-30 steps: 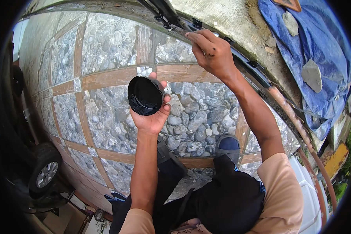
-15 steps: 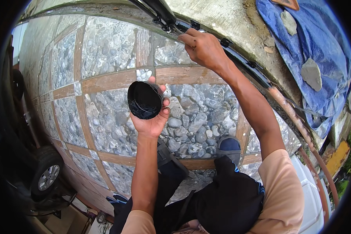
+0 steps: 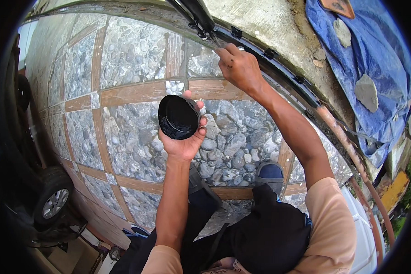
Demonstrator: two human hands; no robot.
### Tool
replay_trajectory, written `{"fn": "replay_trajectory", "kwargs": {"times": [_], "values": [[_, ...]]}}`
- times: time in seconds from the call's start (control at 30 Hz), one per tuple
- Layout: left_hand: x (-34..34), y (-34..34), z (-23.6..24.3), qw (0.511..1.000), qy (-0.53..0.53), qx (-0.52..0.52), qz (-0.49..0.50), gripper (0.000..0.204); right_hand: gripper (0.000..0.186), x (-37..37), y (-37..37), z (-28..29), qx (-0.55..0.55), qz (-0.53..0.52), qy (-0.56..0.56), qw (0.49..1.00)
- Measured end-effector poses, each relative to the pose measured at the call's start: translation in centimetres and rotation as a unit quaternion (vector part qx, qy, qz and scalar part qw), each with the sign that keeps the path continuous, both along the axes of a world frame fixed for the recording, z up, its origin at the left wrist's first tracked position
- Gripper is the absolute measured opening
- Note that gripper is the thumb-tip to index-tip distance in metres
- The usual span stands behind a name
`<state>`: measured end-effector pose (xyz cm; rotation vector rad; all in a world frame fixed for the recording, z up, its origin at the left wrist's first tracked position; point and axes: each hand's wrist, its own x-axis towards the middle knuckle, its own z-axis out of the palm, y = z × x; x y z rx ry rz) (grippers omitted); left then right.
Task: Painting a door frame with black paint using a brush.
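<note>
My left hand [image 3: 183,146] cradles a round cup of glossy black liquid, likely paint [image 3: 178,116], its fingers curled round the far side. Up and to the right, my right hand [image 3: 237,64] is closed on a thin tool, apparently a brush [image 3: 215,42], at the lower end of a black metal bar [image 3: 200,16] with small fittings. The brush tip is too small to make out clearly. A long rail [image 3: 306,91], partly black and partly rusty, runs diagonally past my right forearm.
Pebble-patterned tiles [image 3: 132,132] lie under my sandalled feet [image 3: 268,173]. A concrete ledge [image 3: 278,32] borders the rail, with a blue tarp [image 3: 383,68] weighted by stones [image 3: 365,93] at the right. A dark car's wheel [image 3: 55,203] is at the lower left, and white sheeting [image 3: 365,228] lies lower right.
My right hand has shifted a little left along the metalwork, then slightly down. My left hand still holds the cup at about the same place. The view has moved slightly.
</note>
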<state>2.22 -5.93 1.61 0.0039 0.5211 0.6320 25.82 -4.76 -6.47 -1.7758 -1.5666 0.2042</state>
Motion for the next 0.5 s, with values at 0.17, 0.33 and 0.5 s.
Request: {"fn": "replay_trajectory", "kwargs": {"times": [0.17, 0.33, 0.5], "values": [[0.2, -0.1, 0.1, 1.0, 0.004, 0.003, 0.005, 0.074, 0.023, 0.0, 0.4, -1.0, -0.028, -0.006, -0.046, 0.999], [-0.1, -0.3, 0.0, 1.0, -0.001, 0.003, 0.011, 0.073, 0.016, -0.3, -0.8, 0.2, -0.018, -0.035, -0.024, 0.999], [-0.5, -0.4, -0.1, 1.0, -0.003, 0.0, 0.013, 0.074, 0.014, 0.3, 0.0, 0.5, 0.019, -0.046, -0.026, 0.998]]}}
